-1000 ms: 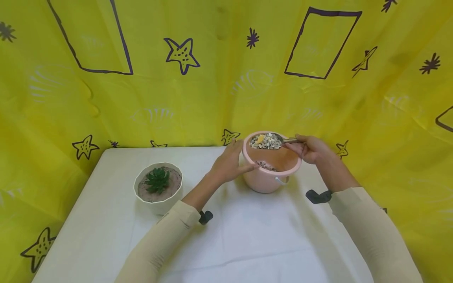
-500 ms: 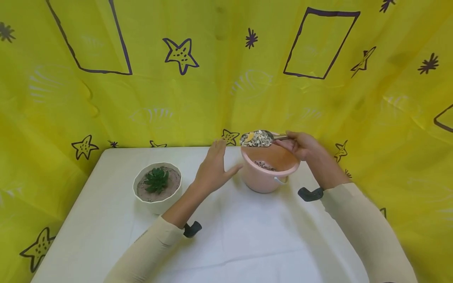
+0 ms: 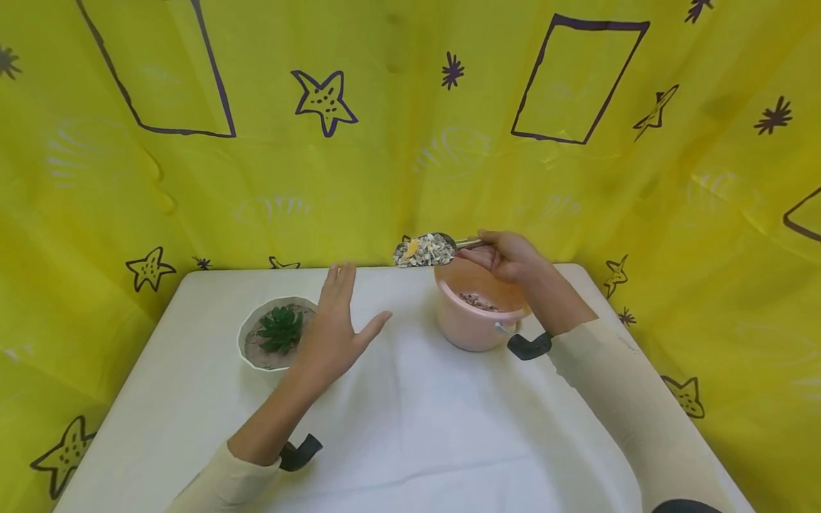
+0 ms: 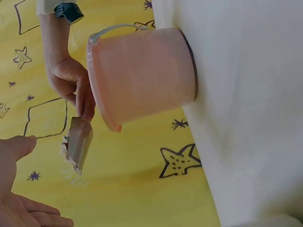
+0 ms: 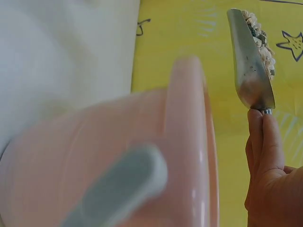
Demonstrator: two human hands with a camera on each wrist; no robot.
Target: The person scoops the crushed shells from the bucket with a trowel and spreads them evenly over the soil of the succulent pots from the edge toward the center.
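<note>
My right hand (image 3: 503, 256) grips the thin handle of a metal scoop (image 5: 248, 66). The scoop is heaped with pale and grey gravel (image 3: 425, 251), one yellow piece among it, and is held in the air to the upper left of a pink bucket (image 3: 471, 320). Some darker gravel lies on the bucket's bottom. My left hand (image 3: 330, 335) has its fingers straight and thumb spread, and holds nothing. In the head view it partly covers a white faceted pot (image 3: 246, 353) with a green succulent (image 3: 280, 329) set in greyish soil.
A white table (image 3: 436, 427) carries the pot on the left and the bucket on the right. Behind it hangs a yellow curtain (image 3: 372, 178) with dark star drawings. The bucket's pale handle (image 4: 116, 28) hangs against its side.
My left hand has let go of the bucket's rim and moved left to the pot. My right hand has carried the loaded scoop left, from over the bucket to beyond its rim.
</note>
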